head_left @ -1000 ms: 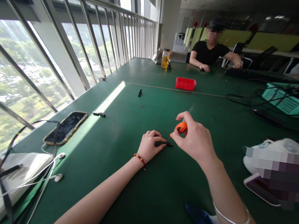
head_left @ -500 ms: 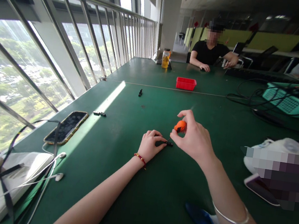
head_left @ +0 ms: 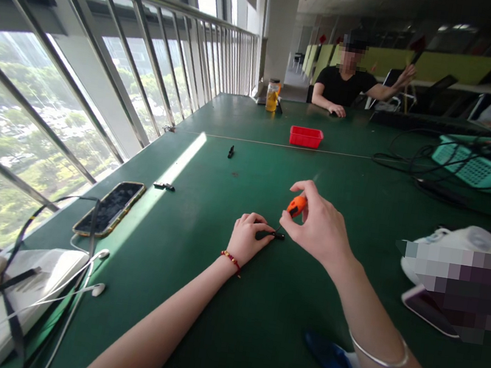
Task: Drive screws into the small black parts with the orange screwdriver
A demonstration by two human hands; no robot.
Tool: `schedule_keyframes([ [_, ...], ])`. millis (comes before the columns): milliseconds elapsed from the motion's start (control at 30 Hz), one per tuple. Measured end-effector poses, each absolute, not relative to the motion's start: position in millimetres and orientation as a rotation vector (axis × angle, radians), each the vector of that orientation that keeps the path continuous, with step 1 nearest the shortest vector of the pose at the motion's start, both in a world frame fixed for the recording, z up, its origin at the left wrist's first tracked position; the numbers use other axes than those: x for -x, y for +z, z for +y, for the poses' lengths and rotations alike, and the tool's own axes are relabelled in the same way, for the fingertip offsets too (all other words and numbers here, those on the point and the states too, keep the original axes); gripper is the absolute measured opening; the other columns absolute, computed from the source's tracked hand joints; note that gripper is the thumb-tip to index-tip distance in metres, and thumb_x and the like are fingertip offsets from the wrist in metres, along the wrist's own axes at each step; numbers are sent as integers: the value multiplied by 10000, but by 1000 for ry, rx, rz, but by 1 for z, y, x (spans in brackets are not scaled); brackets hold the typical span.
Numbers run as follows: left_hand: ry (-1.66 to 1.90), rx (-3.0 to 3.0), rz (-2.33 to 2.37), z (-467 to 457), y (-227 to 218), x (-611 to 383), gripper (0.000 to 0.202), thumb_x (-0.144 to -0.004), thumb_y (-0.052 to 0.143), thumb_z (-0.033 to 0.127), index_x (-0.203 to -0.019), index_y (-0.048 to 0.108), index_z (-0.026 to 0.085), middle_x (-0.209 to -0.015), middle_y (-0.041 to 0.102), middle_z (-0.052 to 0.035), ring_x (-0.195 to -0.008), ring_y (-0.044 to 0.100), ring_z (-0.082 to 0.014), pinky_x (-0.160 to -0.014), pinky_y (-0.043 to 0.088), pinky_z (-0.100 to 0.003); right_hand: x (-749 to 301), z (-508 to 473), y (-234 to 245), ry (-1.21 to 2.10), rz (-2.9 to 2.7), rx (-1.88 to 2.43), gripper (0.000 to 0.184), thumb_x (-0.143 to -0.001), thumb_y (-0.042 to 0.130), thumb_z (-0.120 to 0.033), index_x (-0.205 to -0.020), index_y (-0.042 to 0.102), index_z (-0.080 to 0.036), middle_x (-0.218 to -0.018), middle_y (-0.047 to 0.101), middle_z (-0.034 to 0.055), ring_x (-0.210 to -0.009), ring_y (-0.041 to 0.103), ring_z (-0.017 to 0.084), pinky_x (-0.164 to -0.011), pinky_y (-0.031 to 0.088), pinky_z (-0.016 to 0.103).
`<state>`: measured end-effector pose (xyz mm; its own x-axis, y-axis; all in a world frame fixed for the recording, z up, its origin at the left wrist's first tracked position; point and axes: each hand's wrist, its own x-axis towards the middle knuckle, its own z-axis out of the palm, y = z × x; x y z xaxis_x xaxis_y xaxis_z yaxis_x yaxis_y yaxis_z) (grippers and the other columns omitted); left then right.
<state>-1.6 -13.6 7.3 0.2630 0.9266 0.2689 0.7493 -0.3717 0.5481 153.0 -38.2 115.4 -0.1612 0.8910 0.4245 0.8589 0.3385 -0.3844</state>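
The left hand (head_left: 247,233) pinches a small black part (head_left: 279,236) flat against the green table (head_left: 161,251), thumb and fingertips closed over its left portion. The part looks light, stiff and probably plastic, smooth enough to skid or roll, so the body, away from the tool's tip, seems the best place to press. To its right, the right hand (head_left: 326,228) holds a screwdriver (head_left: 296,206) by its stubby orange handle between thumb and fingers, the thin shaft slanting down to the part. The handle appears rigid and easy to turn; the tip could slip. Whether it sits in a screw is too small to tell.

Around them, from the left, lie white earphones (head_left: 97,290), a phone (head_left: 110,208), a black piece (head_left: 164,186) beside it, and another black piece (head_left: 231,152) farther off. A jar (head_left: 272,97) and a red box (head_left: 306,138) stand beyond the hands, near a seated person (head_left: 343,88). A blue item (head_left: 326,353) beside the right forearm and loose cables (head_left: 396,163) by a teal basket (head_left: 465,164) crowd the right side.
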Motion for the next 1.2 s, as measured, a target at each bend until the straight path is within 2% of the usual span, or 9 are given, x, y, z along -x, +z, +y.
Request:
schedule_keyframes([
  [100,808,-2242,1531,-13,5,2,134,-769,649,288,-882,720,275,-986,602,-18,-975,497,-207,-914,388,-395,-152,-38,115,58,-1993,1575,361,-821,411,-529,-956,500,-206,-647,571,15,-542,537,167,-448,329,237],
  [200,814,-2247,1524,-12,4,3,132,-770,647,289,-880,720,279,-989,601,-17,-967,499,-203,-909,390,-392,-151,-37,114,100,-1960,1631,333,-864,345,-501,-829,508,-213,-551,524,0,-481,509,155,-435,307,234],
  [367,797,-2234,1533,-13,7,2,127,-767,652,289,-874,720,277,-991,602,-16,-973,494,-204,-917,384,-388,-151,-38,114,135,-1924,1564,320,-765,486,-400,-1013,468,-197,-636,558,-10,-525,527,154,-460,327,237],
  [567,806,-2239,1534,-13,7,1,128,-763,658,291,-873,721,278,-989,603,-16,-973,495,-205,-905,388,-380,-151,-36,110,62,-1906,1594,441,-805,402,-601,-965,501,-202,-595,555,-3,-534,546,174,-448,310,236],
  [667,808,-2242,1529,-13,6,2,126,-767,653,288,-873,721,275,-990,603,-16,-968,497,-203,-898,392,-379,-151,-36,110,103,-1934,1592,370,-853,356,-544,-836,521,-214,-512,506,-17,-480,516,156,-442,301,230],
  [800,797,-2236,1531,-13,6,2,121,-763,656,288,-865,720,278,-995,603,-16,-971,495,-205,-901,391,-389,-152,-37,113,123,-1940,1518,277,-775,476,-390,-985,486,-209,-609,547,-21,-501,512,144,-446,317,223],
  [900,804,-2237,1532,-13,6,2,124,-764,656,288,-869,720,272,-987,606,-18,-968,497,-205,-905,391,-390,-153,-37,113,75,-1933,1517,339,-756,495,-428,-1007,477,-202,-685,574,6,-537,527,151,-436,311,219],
  [1033,809,-2235,1537,-13,6,2,128,-762,660,285,-875,719,275,-988,605,-18,-965,500,-203,-898,396,-386,-154,-36,112,44,-1936,1597,350,-836,381,-535,-876,526,-218,-566,533,-3,-492,516,156,-434,288,225],
  [1200,805,-2228,1532,-13,7,2,122,-760,662,283,-866,722,279,-986,605,-15,-967,498,-203,-907,389,-386,-155,-37,115,83,-1944,1590,219,-792,455,-382,-936,512,-228,-597,547,-17,-507,515,149,-451,303,227],
])
